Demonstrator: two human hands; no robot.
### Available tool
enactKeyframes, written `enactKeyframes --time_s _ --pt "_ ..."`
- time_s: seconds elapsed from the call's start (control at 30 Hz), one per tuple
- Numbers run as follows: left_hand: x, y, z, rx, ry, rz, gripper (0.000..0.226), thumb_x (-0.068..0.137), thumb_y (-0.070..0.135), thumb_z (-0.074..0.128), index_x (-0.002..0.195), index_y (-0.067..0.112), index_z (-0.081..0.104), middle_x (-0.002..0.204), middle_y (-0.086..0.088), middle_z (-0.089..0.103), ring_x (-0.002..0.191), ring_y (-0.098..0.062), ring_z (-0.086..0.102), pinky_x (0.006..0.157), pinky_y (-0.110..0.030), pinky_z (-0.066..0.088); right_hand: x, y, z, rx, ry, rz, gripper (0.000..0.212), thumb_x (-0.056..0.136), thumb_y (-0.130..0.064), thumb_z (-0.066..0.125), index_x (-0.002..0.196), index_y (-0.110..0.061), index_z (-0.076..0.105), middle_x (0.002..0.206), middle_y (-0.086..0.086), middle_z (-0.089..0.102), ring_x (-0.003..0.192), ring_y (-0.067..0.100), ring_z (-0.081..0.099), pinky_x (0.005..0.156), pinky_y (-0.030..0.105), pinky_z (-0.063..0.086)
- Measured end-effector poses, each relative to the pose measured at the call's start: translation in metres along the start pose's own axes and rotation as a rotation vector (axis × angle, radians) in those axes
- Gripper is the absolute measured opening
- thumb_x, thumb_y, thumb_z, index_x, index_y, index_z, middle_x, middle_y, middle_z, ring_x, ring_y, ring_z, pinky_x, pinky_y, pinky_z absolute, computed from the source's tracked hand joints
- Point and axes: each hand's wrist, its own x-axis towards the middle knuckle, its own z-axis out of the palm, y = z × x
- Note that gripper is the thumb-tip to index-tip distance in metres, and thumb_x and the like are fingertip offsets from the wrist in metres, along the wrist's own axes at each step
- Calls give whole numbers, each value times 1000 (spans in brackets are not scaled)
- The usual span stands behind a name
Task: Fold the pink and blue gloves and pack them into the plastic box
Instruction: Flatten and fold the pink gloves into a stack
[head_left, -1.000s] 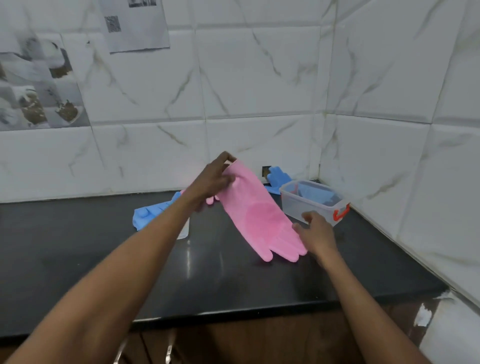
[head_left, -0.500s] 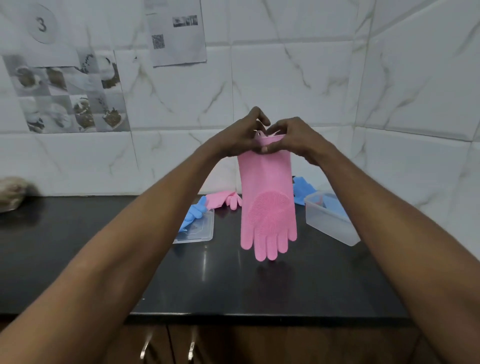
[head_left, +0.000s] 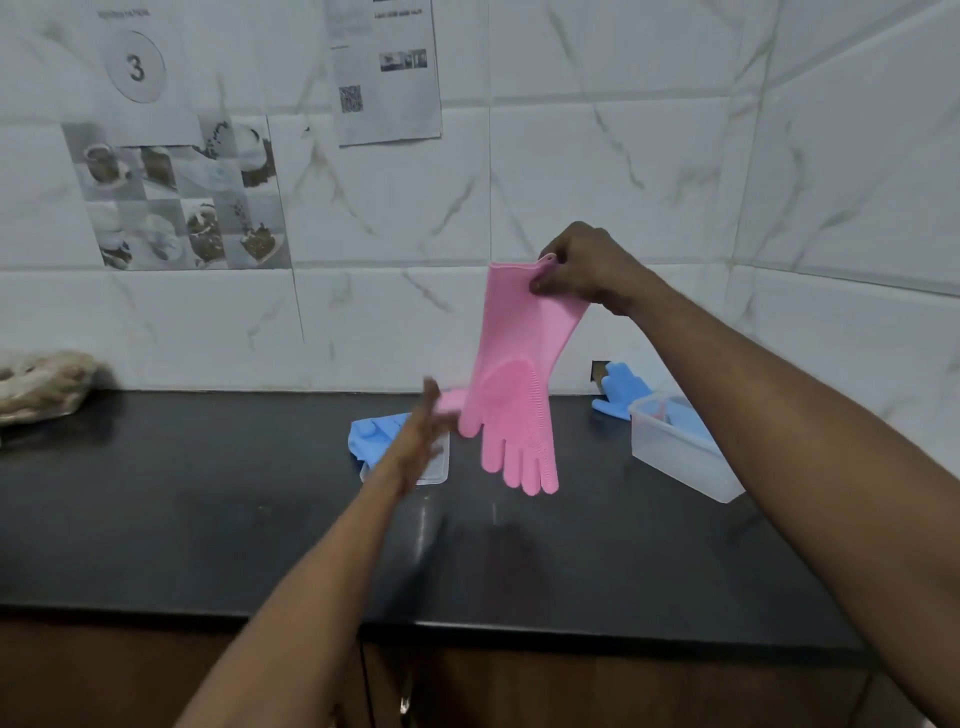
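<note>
A pink glove (head_left: 511, 384) hangs fingers down above the black counter (head_left: 208, 519), pinched at its cuff by my right hand (head_left: 582, 270). My left hand (head_left: 421, 431) is lower, blurred, fingers spread, holding nothing, just left of the glove's fingers. A second pink glove (head_left: 451, 401) lies behind it, mostly hidden. One blue glove (head_left: 375, 435) lies on the clear lid (head_left: 434, 470). Another blue glove (head_left: 621, 391) rests by the wall beside the clear plastic box (head_left: 675, 457), which holds something blue.
A crumpled beige bag (head_left: 41, 384) sits at the counter's far left. Tiled walls meet in a corner behind the box. Papers are stuck on the wall. The counter's front edge runs above wooden cabinet doors.
My left hand let go of the glove's cuff and dropped down to the left. My right hand alone now holds the cuff, and the glove swung slightly right.
</note>
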Motion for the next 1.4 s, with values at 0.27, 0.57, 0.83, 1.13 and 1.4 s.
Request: enactKeyframes --time_s 0.27,0.57,0.83,1.13,1.4 --pt "-18 -67 71 -785 -91 -323 88 48 53 91 108 6 46 134 -27 56 120 -40 60 101 -61 44 13 -9 -4 183 118 47 23 76 -7 69 91 9 68 83 12 61 71 20 55 52 25 45" --pt "-16 -35 78 -986 66 -235 25 94 22 59 98 0 71 90 -16 74 76 -28 73 69 -41 62 -12 54 -21 380 235 317 25 79 -4 73 100 3 63 95 17 61 78 27 63 59 41 59" --pt "-4 -33 -8 178 303 -134 17 79 14 78 89 5 69 82 -10 69 75 -24 63 72 -36 55 -121 160 79 145 7 663 32 83 -13 74 109 4 66 101 21 64 87 27 58 79 36 49" --pt "-13 -66 -21 561 365 -338 28 75 12 81 81 3 55 68 -13 58 53 -21 51 50 -27 45 -171 190 121 203 43 871 19 85 -17 71 85 3 68 79 16 61 62 19 50 49 28 32" --pt "-15 -53 -18 655 292 -476 15 80 -7 72 85 -3 58 66 -14 59 48 -19 53 39 -23 47 -167 189 119 149 -30 904 23 90 -14 66 106 3 64 84 19 65 53 26 62 50 32 53"
